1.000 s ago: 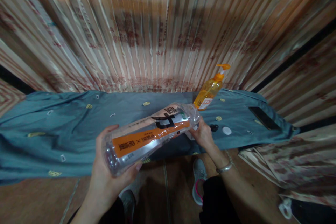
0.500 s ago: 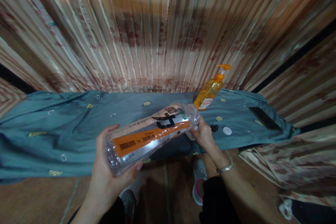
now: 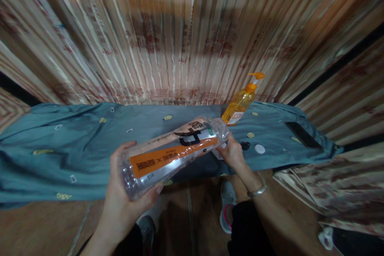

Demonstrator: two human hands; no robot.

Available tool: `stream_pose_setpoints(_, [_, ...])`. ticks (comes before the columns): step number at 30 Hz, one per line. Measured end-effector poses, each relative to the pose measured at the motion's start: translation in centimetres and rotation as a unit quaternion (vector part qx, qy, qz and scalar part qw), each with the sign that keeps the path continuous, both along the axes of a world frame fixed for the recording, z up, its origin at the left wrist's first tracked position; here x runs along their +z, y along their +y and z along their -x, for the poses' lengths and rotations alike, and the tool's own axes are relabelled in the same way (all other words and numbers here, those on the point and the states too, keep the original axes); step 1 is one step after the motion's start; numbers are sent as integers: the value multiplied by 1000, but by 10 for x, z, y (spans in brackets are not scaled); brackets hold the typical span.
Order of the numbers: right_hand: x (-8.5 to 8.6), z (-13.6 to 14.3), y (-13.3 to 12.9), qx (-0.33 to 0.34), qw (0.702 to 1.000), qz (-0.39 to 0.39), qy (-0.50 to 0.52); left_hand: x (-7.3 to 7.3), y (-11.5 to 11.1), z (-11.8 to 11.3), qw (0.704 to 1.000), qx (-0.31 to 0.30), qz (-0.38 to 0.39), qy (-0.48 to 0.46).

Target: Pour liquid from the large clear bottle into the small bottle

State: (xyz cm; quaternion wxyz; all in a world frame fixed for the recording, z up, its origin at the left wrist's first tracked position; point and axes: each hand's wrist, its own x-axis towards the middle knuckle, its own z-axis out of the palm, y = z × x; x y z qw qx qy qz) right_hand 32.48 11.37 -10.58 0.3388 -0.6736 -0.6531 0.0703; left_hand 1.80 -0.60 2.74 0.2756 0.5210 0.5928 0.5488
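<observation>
A large clear plastic bottle (image 3: 177, 152) with an orange, silver and black label is held tilted above the blue-green cloth. Its base rests in my left hand (image 3: 121, 196), whose fingers and thumb wrap round it. At the neck end, my right hand (image 3: 232, 154) grips the bottle with closed fingers, partly hidden by it. Just beyond the neck stands a pump bottle (image 3: 238, 106) of yellow-orange liquid with an orange pump top.
The patterned cloth (image 3: 81, 140) covers a long narrow surface. To the right lie a white round disc (image 3: 259, 149), a small black object (image 3: 245, 146) and a dark flat object (image 3: 302, 135). Pleated curtains (image 3: 180, 40) hang behind; shoes (image 3: 228, 204) show below.
</observation>
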Motion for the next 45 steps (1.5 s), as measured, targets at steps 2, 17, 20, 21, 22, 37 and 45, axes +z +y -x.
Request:
stream_pose_setpoints(2, [1, 0, 0, 4, 1000, -3, 1, 0, 0, 0, 1000, -1, 2, 5])
stream_pose_setpoints(17, [8, 2, -2, 4, 999, 27, 17, 1, 0, 0, 999, -2, 7, -32])
stream_pose_setpoints(20, [7, 2, -2, 4, 1000, 17, 17, 0, 0, -1, 1000, -3, 0, -23])
stream_pose_setpoints(21, [6, 2, -2, 5, 1000, 14, 17, 0, 0, -1, 1000, -3, -2, -19])
stream_pose_setpoints(22, [6, 1, -2, 6, 1000, 12, 16, 0, 0, -1, 1000, -2, -4, -14])
stream_pose_setpoints(37, [-3, -2, 1, 9, 1000, -8, 12, 2, 1, -1, 999, 1, 14, -50])
stream_pose_setpoints(45, [-1, -2, 1, 10, 1000, 7, 17, 4, 0, -3, 999, 5, 12, -42])
